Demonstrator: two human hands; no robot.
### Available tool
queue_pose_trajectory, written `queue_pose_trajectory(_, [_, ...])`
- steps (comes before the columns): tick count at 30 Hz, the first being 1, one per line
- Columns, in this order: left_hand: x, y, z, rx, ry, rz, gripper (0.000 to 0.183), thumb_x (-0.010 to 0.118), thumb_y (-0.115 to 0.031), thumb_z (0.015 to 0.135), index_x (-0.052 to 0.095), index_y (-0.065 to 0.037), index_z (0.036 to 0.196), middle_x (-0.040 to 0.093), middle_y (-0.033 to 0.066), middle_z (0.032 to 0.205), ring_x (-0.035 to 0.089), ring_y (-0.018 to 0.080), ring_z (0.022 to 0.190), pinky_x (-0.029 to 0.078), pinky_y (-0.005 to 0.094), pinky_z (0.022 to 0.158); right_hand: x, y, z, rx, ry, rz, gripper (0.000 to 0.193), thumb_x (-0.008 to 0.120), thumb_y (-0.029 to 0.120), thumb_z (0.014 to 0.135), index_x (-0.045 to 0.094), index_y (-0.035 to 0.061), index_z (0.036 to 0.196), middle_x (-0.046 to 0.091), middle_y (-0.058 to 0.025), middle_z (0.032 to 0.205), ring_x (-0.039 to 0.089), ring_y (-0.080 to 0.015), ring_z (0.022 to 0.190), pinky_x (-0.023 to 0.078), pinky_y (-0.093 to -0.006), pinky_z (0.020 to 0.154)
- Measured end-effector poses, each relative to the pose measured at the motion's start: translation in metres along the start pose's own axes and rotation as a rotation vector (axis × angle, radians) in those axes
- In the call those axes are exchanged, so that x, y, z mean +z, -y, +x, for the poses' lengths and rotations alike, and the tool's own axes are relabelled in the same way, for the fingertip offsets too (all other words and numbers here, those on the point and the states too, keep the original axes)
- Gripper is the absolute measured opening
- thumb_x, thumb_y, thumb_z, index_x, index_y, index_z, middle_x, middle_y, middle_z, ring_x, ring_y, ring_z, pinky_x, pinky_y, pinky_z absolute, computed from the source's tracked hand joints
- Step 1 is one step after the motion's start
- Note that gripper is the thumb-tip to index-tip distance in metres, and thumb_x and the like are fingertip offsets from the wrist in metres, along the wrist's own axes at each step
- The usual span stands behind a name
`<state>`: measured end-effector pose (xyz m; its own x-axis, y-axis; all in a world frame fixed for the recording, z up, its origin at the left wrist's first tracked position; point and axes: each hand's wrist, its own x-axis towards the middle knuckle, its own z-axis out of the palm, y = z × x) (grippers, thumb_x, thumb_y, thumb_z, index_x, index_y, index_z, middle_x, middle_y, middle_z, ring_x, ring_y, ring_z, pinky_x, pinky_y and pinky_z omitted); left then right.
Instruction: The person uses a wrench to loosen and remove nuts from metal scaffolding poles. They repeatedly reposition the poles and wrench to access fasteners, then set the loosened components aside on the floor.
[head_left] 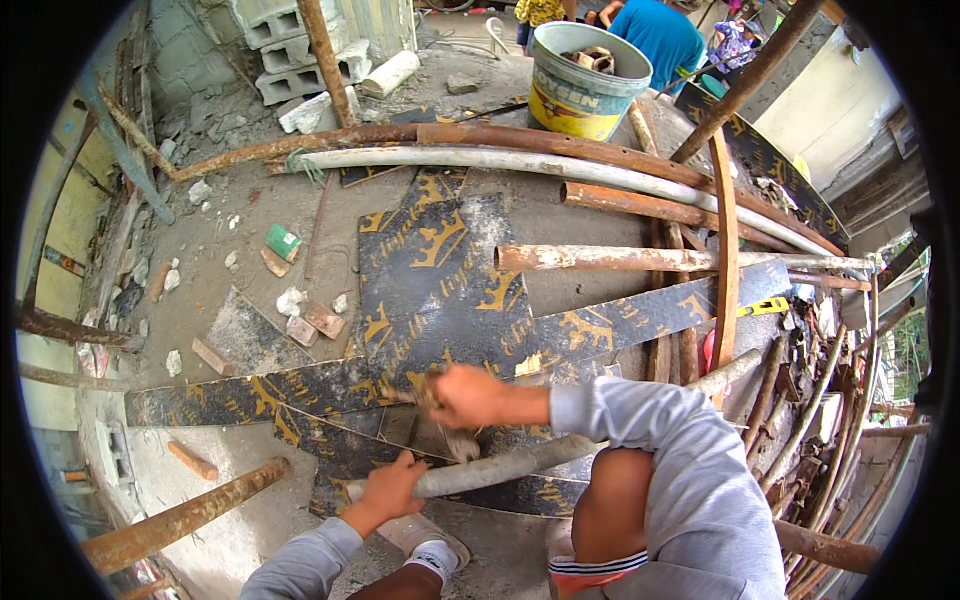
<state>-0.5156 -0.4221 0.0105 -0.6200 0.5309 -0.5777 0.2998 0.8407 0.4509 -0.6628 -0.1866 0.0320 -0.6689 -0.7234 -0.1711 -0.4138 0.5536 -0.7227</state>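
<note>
A long grey pipe (520,460) crosses in front of me at a slant, rising toward the right. Near its left end my left hand (392,490) is wrapped around it. Just beyond the pipe my right hand (468,398) is closed on a short brownish thing, too blurred to name. Under and beyond the hands lie black plywood boards (440,290) with gold crown prints, dusted with pale debris. One narrow black board strip (630,320) runs to the right, and another strip (210,400) runs to the left.
Rusty pipes (600,258) and a white pipe (480,157) span the far side. A bucket (588,80) with things in it stands behind them. Broken bricks (322,320) litter the left floor. Hollow blocks (300,65) are stacked at the back. People (660,38) are beyond the bucket.
</note>
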Motion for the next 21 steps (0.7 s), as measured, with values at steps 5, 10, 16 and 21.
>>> queue_pose_trajectory(5, [-0.021,0.008,0.017,-0.052,-0.045,0.027,0.064,0.087,-0.024,0.068,0.061,-0.009,0.124,0.053,0.0140,0.119,0.066,0.0368,0.103,0.056,0.0495,0.083,-0.216,-0.014,0.003,0.058,-0.570,-0.159,0.036,0.072,0.028,0.086,0.067,-0.0045,0.070,0.064,-0.0216,0.062,0.067,-0.0307,0.054,0.056,-0.0422,0.056])
queue_pose_trajectory(10, [0.002,0.030,0.040,0.034,-0.130,0.021,0.053,0.082,-0.025,0.076,0.062,-0.009,0.122,0.056,0.0141,0.116,0.065,0.0355,0.103,0.055,0.0476,0.087,-0.458,-0.060,-0.011,0.230,-1.119,-0.720,0.033,0.068,0.034,0.094,0.073,0.0018,0.094,0.074,-0.0181,0.082,0.073,-0.0327,0.068,0.060,-0.0419,0.065])
queue_pose_trajectory(16, [-0.043,0.020,0.006,-0.078,-0.282,-0.245,0.037,0.076,-0.018,0.084,0.064,-0.008,0.118,0.064,0.0145,0.106,0.068,0.0312,0.096,0.055,0.0414,0.080,-0.363,-0.061,-0.060,0.359,-0.916,-0.670,0.019,0.069,0.021,0.092,0.073,0.0036,0.085,0.072,-0.0192,0.077,0.071,-0.0333,0.064,0.058,-0.0431,0.061])
queue_pose_trajectory(21, [-0.175,-0.053,-0.063,0.048,-0.818,-0.261,0.018,0.073,-0.006,0.082,0.071,-0.004,0.099,0.072,0.0121,0.095,0.070,0.0276,0.089,0.053,0.0385,0.082,-0.161,-0.119,-0.155,0.363,-0.688,-0.289,0.015,0.068,0.017,0.086,0.073,0.0029,0.086,0.070,-0.0238,0.074,0.072,-0.0368,0.068,0.058,-0.0445,0.069])
